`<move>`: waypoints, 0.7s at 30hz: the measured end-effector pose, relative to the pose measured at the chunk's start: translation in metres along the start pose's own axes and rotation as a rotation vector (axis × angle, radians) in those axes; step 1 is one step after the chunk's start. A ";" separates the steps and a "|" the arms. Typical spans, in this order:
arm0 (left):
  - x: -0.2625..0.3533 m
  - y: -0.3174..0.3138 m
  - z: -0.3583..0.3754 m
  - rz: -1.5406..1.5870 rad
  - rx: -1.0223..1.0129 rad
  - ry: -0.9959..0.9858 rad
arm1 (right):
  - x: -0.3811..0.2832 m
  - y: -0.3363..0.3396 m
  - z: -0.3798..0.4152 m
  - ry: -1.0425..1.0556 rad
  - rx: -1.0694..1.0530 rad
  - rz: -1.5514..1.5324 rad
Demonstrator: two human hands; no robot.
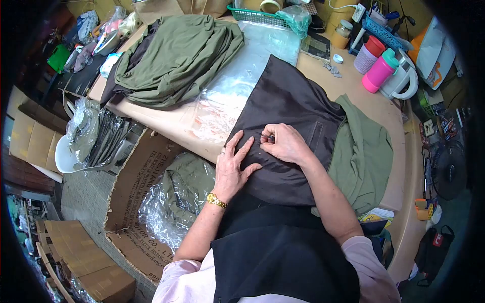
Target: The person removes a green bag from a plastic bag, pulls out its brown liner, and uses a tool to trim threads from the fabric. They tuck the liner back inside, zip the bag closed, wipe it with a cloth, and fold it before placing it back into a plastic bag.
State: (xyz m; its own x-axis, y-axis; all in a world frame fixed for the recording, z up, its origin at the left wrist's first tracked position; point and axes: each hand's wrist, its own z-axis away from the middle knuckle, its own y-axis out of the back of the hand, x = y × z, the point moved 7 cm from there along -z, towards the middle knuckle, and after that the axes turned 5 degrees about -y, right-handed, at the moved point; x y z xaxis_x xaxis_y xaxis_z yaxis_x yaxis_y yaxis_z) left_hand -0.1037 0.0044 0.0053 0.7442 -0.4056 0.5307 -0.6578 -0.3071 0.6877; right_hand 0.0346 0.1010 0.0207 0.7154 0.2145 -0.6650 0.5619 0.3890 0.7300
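Observation:
A garment with a dark brown, shiny lining (290, 93) is spread over the table edge in front of me, and its olive green outer cloth (364, 161) shows on the right. My left hand (233, 169) lies on the lining with its fingers spread, pressing the cloth. Just right of it, my right hand (287, 145) is closed in a pinch around a small dark tool (270, 137), whose tip is at the lining. The fingers cover most of the tool, so its exact kind cannot be made out. A welted pocket slit (316, 135) shows beside the right hand.
A pile of olive garments (177, 60) lies at the back left, next to clear plastic bags (227, 96). Below the table edge stands an open cardboard box (126, 202) with a bagged garment (184, 177). A pink bottle (376, 76) and a kettle (401, 81) are at the right.

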 end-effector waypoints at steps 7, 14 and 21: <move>-0.005 -0.007 0.004 -0.032 0.119 0.037 | 0.003 -0.003 -0.010 0.022 -0.034 0.012; -0.007 -0.006 0.004 -0.021 0.149 0.029 | -0.002 -0.005 -0.012 0.023 -0.095 -0.003; -0.008 -0.006 0.004 0.005 0.153 0.038 | 0.007 -0.010 -0.015 -0.009 -0.210 -0.142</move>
State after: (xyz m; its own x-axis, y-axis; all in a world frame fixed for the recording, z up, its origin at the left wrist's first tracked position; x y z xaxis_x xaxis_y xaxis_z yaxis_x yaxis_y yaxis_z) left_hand -0.1059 0.0062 -0.0050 0.7429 -0.3757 0.5540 -0.6692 -0.4341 0.6031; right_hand 0.0277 0.1120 0.0067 0.6400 0.1365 -0.7562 0.5588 0.5928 0.5799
